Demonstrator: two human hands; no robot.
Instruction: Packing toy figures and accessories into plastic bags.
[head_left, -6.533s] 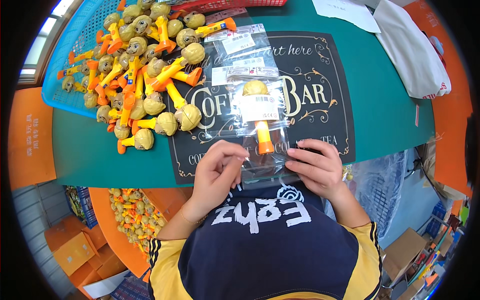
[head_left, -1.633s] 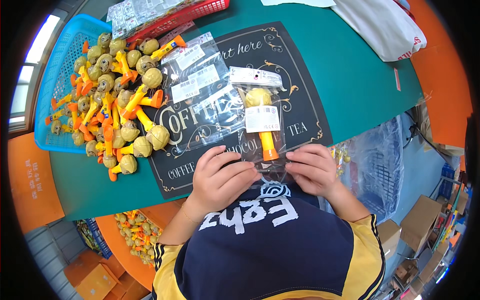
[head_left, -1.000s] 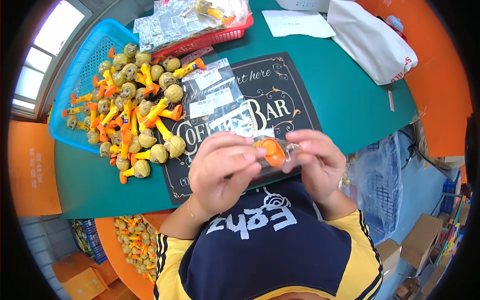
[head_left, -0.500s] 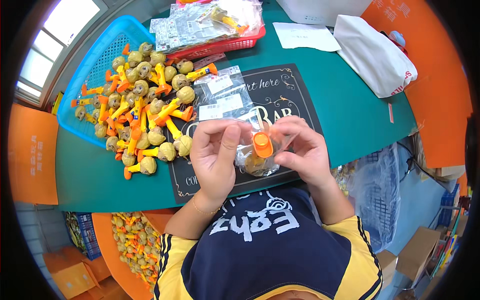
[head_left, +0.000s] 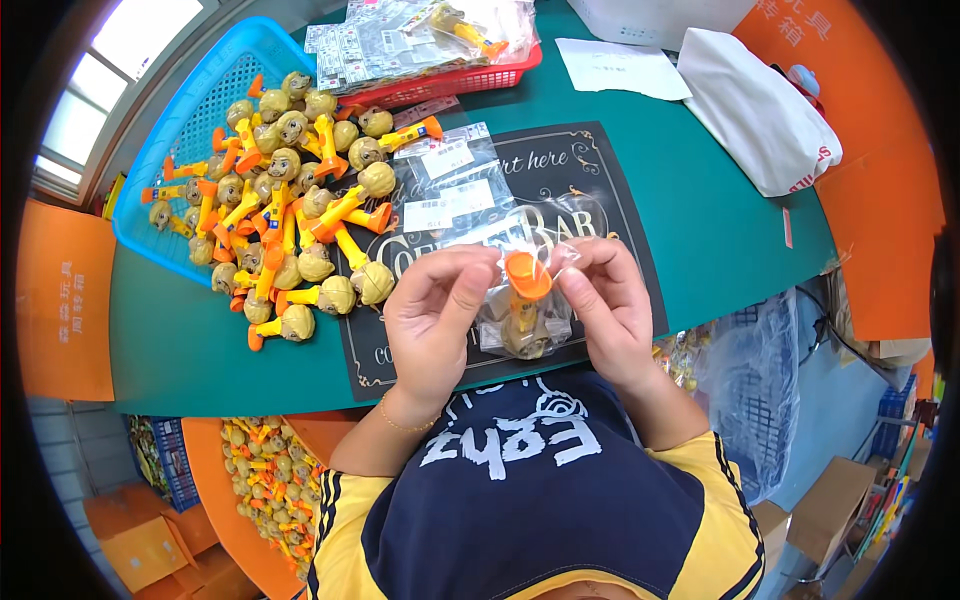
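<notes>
Toy (head_left: 525,308) has tilted — bent fingers (head_left: 600,258) pinch bag (head_left: 557,318).

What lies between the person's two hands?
In the head view, a yellow stick-shaped toy with an orange end inside a clear plastic bag lies between the left hand and the right hand.

Smooth, glossy plastic is shown by the bagged toy (head_left: 526,310), over which clear, crinkled film is stretched as a bag (head_left: 557,325). Loose toys (head_left: 293,270) are finished in the same hard plastic (their orange parts are the shiniest). The blue basket (head_left: 205,115) is made of perforated plastic. The green tabletop (head_left: 740,240) is smooth, the dark mat (head_left: 622,195) matt, the sheet (head_left: 620,70) paper, and softly creased, cloth-like material is seen in the white bundle (head_left: 752,115).
</notes>
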